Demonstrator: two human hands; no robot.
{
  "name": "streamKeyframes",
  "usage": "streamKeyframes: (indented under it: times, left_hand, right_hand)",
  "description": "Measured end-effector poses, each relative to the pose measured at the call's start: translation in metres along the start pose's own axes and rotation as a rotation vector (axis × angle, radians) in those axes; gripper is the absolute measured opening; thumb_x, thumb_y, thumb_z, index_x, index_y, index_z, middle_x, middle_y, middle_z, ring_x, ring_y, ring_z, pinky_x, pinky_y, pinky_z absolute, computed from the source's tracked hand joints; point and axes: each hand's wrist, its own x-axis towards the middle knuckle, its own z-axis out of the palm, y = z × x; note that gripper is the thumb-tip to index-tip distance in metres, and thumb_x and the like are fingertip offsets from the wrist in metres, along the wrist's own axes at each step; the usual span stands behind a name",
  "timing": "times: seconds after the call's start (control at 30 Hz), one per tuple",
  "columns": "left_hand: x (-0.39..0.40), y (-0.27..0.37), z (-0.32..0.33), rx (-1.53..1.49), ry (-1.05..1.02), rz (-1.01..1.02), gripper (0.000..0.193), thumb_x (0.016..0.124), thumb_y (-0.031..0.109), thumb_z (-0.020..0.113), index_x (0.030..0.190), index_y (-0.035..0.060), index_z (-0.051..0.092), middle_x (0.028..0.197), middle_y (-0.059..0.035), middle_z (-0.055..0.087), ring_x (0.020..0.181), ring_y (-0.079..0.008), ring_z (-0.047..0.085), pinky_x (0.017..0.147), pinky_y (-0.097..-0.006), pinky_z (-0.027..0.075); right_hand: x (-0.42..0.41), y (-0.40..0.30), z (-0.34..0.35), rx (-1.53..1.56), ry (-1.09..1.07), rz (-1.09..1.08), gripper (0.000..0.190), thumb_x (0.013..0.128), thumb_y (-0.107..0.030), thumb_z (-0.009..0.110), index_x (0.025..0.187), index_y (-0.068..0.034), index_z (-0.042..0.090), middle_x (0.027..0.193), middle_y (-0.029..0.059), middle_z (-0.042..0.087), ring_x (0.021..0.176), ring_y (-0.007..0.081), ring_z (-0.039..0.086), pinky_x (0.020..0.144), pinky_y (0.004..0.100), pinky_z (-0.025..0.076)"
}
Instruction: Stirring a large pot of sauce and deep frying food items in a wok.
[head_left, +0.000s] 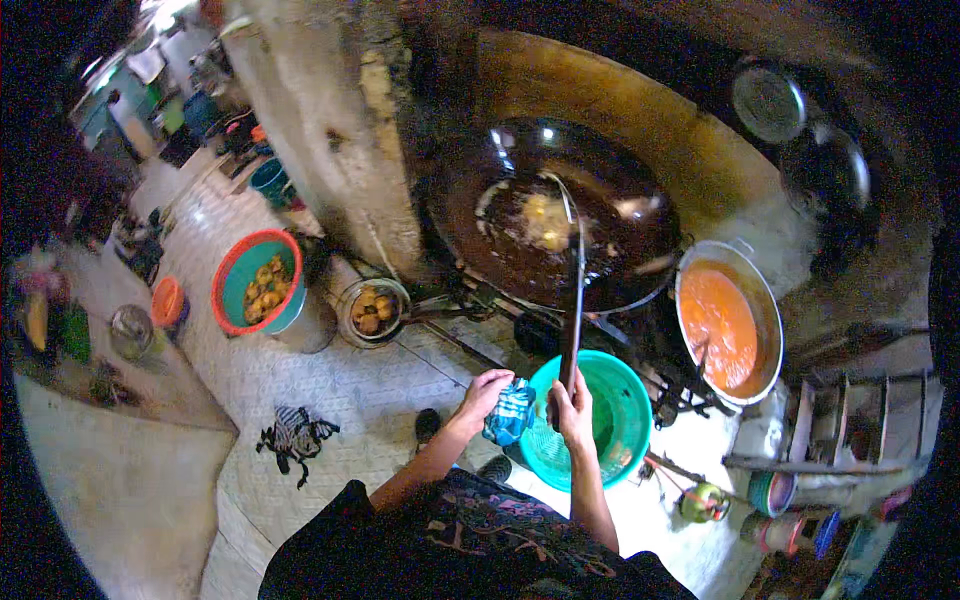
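My right hand (576, 411) grips the dark handle of a long-handled metal cooking utensil (576, 300). Its curved metal end reaches into a large dark wok (630, 157), where a pale yellow clump of food (546, 217) lies in dark, bubbling oil. In my left hand (480, 399) is a bunched blue-and-white checked cloth (511, 416), held against the left rim of a green plastic basket (637, 397). Whether the fingers also grip that rim is hidden. The basket is below my right hand, in front of my body.
Right of the wok, a metal pot (777, 345) holds orange liquid (716, 322). Browned food pieces fill a round container (405, 304) and a red-rimmed green basket (298, 262) at left. A striped cloth (296, 435) lies on the tiled floor; a green gas cylinder (703, 502) stands lower right.
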Motion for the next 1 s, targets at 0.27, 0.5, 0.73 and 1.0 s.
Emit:
streamKeyframes:
  times: [0.27,0.5,0.73,1.0]
  left_hand:
    - [0.009,0.079,-0.108,-0.214,0.109,0.06,0.016,0.081,0.02,0.06,0.089,0.0062,0.061,0.081,-0.0023,0.062,0.068,-0.0128,0.059,0.062,-0.0269,0.048]
    - [0.027,0.166,-0.243,-0.241,0.146,0.205,0.021,0.083,0.021,0.057,0.094,0.004,0.06,0.083,-0.0037,0.061,0.073,-0.0128,0.058,0.067,-0.0261,0.047]
    - [0.019,0.251,-0.336,-0.309,0.234,0.285,0.025,0.083,0.02,0.055,0.102,0.0037,0.058,0.089,-0.0045,0.06,0.08,-0.0132,0.057,0.071,-0.0254,0.046]
    - [0.002,0.271,-0.367,-0.198,0.391,0.427,0.028,0.082,0.02,0.056,0.102,0.0012,0.056,0.097,-0.0062,0.058,0.085,-0.015,0.056,0.074,-0.0265,0.045]
  right_hand:
    - [0.108,-0.044,0.21,-0.266,-0.438,-0.084,0.021,0.091,-0.026,0.041,0.09,-0.006,0.045,0.056,0.0003,0.045,0.039,0.008,0.039,0.036,0.0222,0.033]
    - [0.221,-0.128,0.481,-0.067,-0.579,-0.12,0.033,0.089,-0.04,0.043,0.089,-0.006,0.044,0.052,0.004,0.048,0.034,0.0141,0.043,0.034,0.0276,0.036]
    - [0.316,-0.193,0.662,0.065,-0.624,-0.27,0.034,0.089,-0.039,0.043,0.084,-0.005,0.042,0.052,0.0057,0.047,0.035,0.016,0.044,0.034,0.0304,0.039]
    - [0.377,-0.147,0.716,0.034,-0.489,-0.319,0.038,0.088,-0.041,0.044,0.082,-0.004,0.04,0.053,0.0075,0.047,0.035,0.0171,0.044,0.033,0.0319,0.04]
